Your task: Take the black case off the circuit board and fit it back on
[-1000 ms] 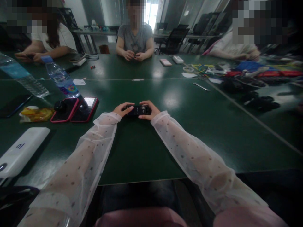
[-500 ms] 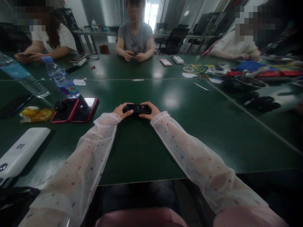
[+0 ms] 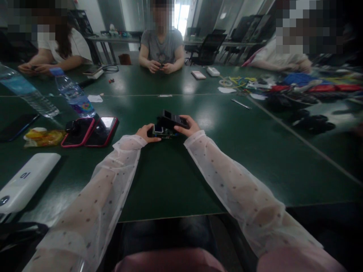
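Note:
A small circuit board with a little screen (image 3: 159, 129) is gripped at its left end by my left hand (image 3: 147, 133), thumb toward me and fingers behind. My right hand (image 3: 189, 126) holds a black plastic cover (image 3: 171, 119) by its right end. The cover is tilted, its left end raised above the board, and it hides part of the board's right side. Both things are over the green table (image 3: 170, 181), a little beyond its near edge.
To the left are two pink-edged phones (image 3: 101, 131), a yellow packet (image 3: 44, 137), a white power bank (image 3: 30, 181) and two water bottles (image 3: 74, 94). Cables (image 3: 241, 82) and a thin metal tool (image 3: 241, 104) lie right. Three people sit across and beside the table.
The black cover has come up off the board in my right hand, which moved slightly up and right. The green board now shows. My left hand has barely moved.

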A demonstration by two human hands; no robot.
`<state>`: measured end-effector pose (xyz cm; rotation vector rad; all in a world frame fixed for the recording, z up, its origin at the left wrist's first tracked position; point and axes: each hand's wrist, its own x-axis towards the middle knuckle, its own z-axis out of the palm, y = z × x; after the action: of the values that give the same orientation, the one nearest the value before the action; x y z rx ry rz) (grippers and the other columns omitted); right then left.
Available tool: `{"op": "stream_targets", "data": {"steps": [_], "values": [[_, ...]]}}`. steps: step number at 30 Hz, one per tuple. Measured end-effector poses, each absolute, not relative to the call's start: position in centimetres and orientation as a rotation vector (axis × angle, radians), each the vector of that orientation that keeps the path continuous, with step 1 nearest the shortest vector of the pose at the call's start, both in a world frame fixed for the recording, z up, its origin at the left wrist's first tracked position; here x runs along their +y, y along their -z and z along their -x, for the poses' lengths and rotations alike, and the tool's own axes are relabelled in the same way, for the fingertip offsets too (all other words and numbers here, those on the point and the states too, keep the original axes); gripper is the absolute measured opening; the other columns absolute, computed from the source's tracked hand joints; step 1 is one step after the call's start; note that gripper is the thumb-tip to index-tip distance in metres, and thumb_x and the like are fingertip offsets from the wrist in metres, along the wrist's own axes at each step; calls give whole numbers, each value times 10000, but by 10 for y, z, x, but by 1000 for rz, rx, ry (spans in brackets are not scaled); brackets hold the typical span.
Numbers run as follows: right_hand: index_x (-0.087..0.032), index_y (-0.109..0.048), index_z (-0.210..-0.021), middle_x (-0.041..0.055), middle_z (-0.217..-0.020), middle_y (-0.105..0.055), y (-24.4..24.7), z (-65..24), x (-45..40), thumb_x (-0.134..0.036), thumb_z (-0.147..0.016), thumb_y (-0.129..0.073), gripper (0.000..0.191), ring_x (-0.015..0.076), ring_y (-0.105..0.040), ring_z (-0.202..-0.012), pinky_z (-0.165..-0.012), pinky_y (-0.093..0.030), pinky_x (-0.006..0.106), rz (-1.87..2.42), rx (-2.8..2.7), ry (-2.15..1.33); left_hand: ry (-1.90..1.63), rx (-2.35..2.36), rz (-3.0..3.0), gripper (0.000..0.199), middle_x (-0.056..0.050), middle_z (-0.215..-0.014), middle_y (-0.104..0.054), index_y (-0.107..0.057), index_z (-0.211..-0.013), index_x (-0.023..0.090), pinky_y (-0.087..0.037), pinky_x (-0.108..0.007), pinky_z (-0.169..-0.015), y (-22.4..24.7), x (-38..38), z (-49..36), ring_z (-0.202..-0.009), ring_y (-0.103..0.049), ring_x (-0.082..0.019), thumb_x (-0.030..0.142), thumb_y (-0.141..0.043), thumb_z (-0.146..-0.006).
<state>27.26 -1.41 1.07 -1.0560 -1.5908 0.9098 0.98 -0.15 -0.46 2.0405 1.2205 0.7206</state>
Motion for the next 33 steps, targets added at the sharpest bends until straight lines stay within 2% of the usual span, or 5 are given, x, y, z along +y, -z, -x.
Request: {"op": "stream_targets", "data": {"steps": [4, 8, 17, 28, 33], "values": [[-233, -522, -1092, 78, -1062, -640, -10, -291, -4, -674, -563, -764, 730, 274, -633, -1008, -964, -482, 496, 1192, -1481, -747, -670, 1273, -2077, 618, -104, -1115, -664, -605, -1153, 184, -447, -510, -991, -3, -7, -11, -1086, -619, -304, 432, -818, -629], [-225, -528, -1077, 87, -1044, -642, -2, -305, 2, -621, -561, -775, 696, 289, -628, -985, -937, -487, 510, 1333, -1505, -574, -659, 1279, -2101, 599, -107, -1110, -654, -608, -1156, 182, -447, -509, -978, -11, -14, -12, -1082, -612, -303, 452, -798, -657], [-228, -541, -1107, 93, -1061, -608, 17, -311, 7, -567, -599, -757, 648, 288, -619, -991, -927, -490, 520, 1458, -1575, -491, -651, 1324, -2155, 529, -93, -1058, -632, -636, -1062, 174, -448, -489, -966, -6, -9, -13, -1100, -571, -309, 444, -806, -641], [-223, -547, -1186, 123, -1123, -582, 11, -308, 0, -469, -626, -766, 649, 335, -516, -1159, -979, -452, 522, 1566, -1711, -392, -650, 1331, -2118, 654, -104, -1138, -605, -584, -1177, 198, -450, -496, -971, -5, -9, -12, -1120, -573, -300, 459, -816, -624], [-236, -552, -1167, 101, -1119, -614, 8, -308, -1, -397, -600, -786, 635, 348, -492, -1176, -1000, -427, 542, 1541, -1746, -363, -633, 1337, -2119, 663, -102, -1151, -596, -574, -1186, 205, -442, -505, -987, -7, -11, -13, -1139, -566, -303, 434, -828, -618]]}}
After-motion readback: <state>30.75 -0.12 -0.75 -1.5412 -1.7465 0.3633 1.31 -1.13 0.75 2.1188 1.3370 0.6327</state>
